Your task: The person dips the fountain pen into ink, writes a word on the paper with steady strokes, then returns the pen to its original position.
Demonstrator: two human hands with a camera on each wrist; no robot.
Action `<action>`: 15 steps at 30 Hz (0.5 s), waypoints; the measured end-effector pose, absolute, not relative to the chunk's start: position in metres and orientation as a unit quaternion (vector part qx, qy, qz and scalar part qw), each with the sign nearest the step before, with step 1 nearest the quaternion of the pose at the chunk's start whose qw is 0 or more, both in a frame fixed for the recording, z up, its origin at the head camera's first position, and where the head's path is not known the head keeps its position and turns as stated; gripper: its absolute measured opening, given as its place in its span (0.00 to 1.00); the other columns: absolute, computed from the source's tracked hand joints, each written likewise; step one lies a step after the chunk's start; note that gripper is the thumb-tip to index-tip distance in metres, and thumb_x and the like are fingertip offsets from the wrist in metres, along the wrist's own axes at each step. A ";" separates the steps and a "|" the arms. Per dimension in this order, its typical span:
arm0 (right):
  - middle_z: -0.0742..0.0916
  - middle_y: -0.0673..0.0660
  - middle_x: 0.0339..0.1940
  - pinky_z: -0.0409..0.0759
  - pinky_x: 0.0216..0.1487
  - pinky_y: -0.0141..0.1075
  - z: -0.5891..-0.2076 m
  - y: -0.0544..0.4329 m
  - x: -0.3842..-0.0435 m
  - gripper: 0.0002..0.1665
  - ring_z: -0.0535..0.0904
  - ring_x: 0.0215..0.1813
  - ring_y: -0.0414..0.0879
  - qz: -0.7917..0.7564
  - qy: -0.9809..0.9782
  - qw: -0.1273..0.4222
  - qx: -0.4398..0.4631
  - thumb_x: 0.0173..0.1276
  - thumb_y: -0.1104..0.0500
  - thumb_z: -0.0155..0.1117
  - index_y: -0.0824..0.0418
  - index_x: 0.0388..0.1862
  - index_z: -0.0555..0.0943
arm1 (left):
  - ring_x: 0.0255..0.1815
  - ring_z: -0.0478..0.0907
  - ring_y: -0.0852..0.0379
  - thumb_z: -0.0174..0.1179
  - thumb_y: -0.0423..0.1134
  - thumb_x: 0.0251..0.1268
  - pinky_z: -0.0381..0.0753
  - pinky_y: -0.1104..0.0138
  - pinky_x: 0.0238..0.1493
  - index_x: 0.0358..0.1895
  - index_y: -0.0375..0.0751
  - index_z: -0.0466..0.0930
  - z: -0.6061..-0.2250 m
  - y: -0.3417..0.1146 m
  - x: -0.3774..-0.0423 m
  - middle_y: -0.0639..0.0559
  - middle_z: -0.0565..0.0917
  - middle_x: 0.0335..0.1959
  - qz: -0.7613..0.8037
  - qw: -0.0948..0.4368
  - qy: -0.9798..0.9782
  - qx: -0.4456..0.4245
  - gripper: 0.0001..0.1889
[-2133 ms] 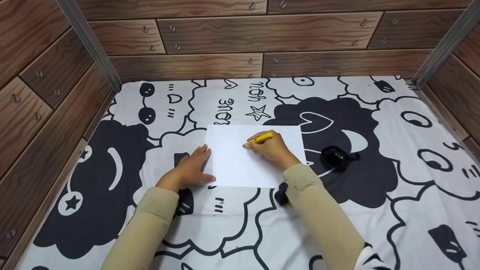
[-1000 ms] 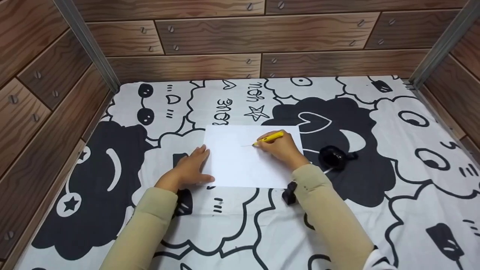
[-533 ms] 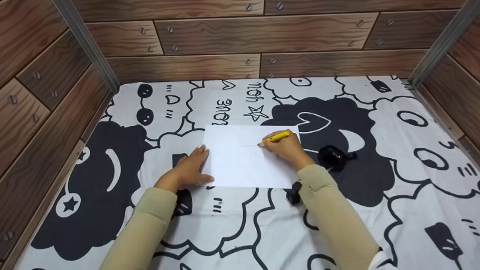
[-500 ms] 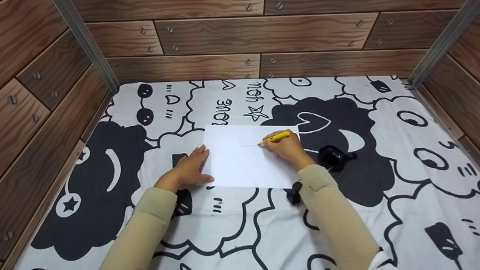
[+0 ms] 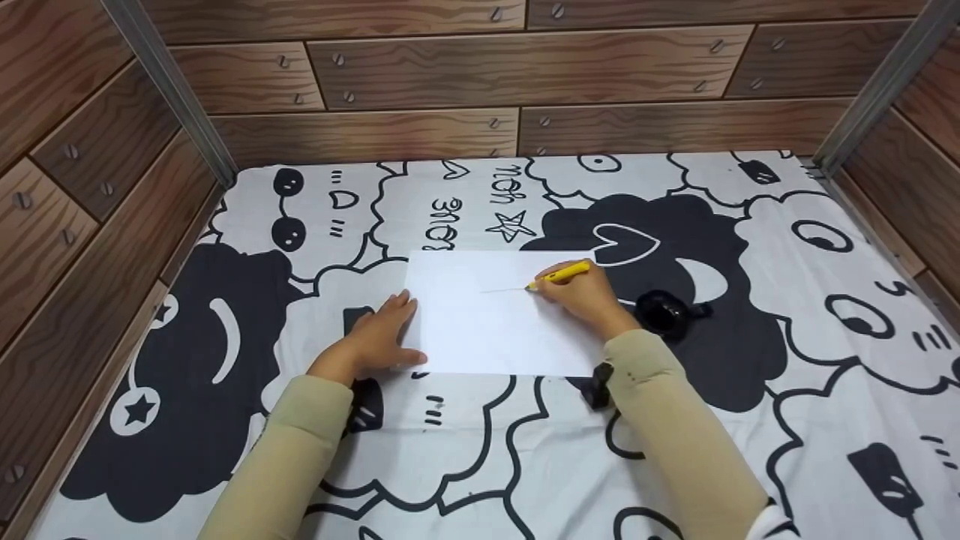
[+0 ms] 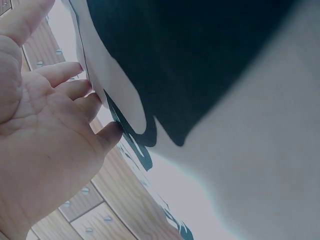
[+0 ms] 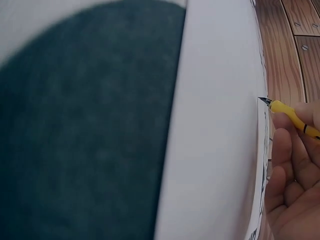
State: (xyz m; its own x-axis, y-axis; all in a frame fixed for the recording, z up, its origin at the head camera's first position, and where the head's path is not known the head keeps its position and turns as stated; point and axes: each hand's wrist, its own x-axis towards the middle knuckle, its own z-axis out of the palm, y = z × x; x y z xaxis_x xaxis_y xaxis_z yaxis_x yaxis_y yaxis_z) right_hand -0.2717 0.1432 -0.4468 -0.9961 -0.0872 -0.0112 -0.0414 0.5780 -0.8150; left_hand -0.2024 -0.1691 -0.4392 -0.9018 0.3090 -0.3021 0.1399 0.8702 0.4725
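A white sheet of paper [image 5: 480,330] lies on the patterned cloth in the middle of the head view. My right hand [image 5: 589,296] pinches a yellow fountain pen [image 5: 564,274], tilted, its tip at the paper. From that tip a thin, faint line [image 5: 499,291] runs leftward. The right wrist view shows the dark metal nib [image 7: 264,100] at the sheet, with thumb and fingers around the yellow barrel. My left hand [image 5: 379,334] rests at the sheet's left edge, thumb and fingers spread apart. In the left wrist view its palm [image 6: 50,120] faces the camera, holding nothing.
A glossy black rounded object [image 5: 664,313] with a short stub sits right of the paper, close to my right hand. Black-and-white cartoon cloth [image 5: 450,457] covers the surface. Wood-patterned walls [image 5: 405,71] enclose it at the back and sides, with grey corner posts [image 5: 169,94].
My right hand has moved the pen rightward across the paper. Behind its tip a thin line has appeared and lengthened. My left hand stays in place at the edge.
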 end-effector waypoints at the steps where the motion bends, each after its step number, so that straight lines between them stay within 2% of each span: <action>1: 0.86 0.49 0.24 0.72 0.28 0.28 -0.447 0.144 -0.271 0.09 0.75 0.26 0.39 -0.458 0.888 0.025 -0.035 0.58 0.58 0.70 0.60 0.36 0.88 | 0.76 0.37 0.45 0.67 0.49 0.58 0.38 0.48 0.72 0.75 0.36 0.49 -0.439 -0.169 -0.202 0.41 0.44 0.76 0.226 0.187 0.949 0.118 0.47; 15: 0.85 0.47 0.21 0.71 0.31 0.28 -0.443 0.152 -0.268 0.10 0.76 0.28 0.40 -0.448 0.894 0.017 -0.026 0.57 0.56 0.70 0.60 0.36 0.88 | 0.76 0.37 0.46 0.67 0.50 0.57 0.38 0.48 0.72 0.75 0.37 0.48 -0.438 -0.169 -0.202 0.42 0.44 0.76 0.218 0.190 0.950 0.116 0.48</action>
State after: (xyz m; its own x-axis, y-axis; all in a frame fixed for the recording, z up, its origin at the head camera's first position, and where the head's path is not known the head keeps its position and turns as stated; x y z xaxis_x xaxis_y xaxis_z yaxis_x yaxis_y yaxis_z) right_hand -0.2680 0.1520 -0.4428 -0.9981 -0.0613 -0.0079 -0.0303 0.5974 -0.8014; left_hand -0.2024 -0.1690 -0.4382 -0.9011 0.3028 -0.3104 0.1374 0.8783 0.4579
